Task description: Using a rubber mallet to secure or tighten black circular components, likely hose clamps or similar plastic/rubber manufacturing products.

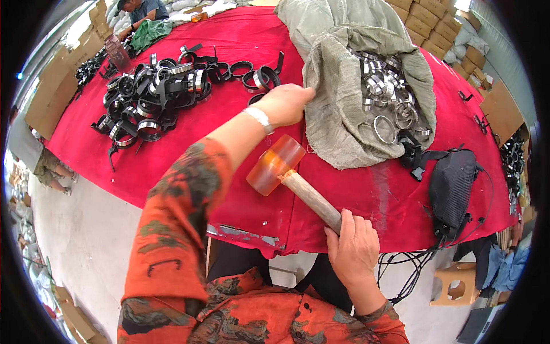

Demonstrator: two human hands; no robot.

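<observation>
My right hand (354, 246) is wrapped round the end of a wooden handle. It belongs to a mallet with an amber, see-through head (276, 165), which rests on the red cloth. My left hand (285, 104) reaches forward with fingers closed at the left rim of a grey-green woven sack (329, 135), seemingly pinching the fabric; the fingertips are partly hidden. Shiny metal rings (385, 129) fill the sack's open mouth. Left of my left hand lies a heap of black straps fitted with metal rings (149, 92), with a few loose ones (260, 79) closer to the hand.
A black bag (452, 186) with straps and a cable lies at the table's right. Cables (404, 272) hang below the table edge. Another person (146, 12) sits at the far left beside a green cloth (150, 35). Cardboard boxes (429, 23) are stacked behind.
</observation>
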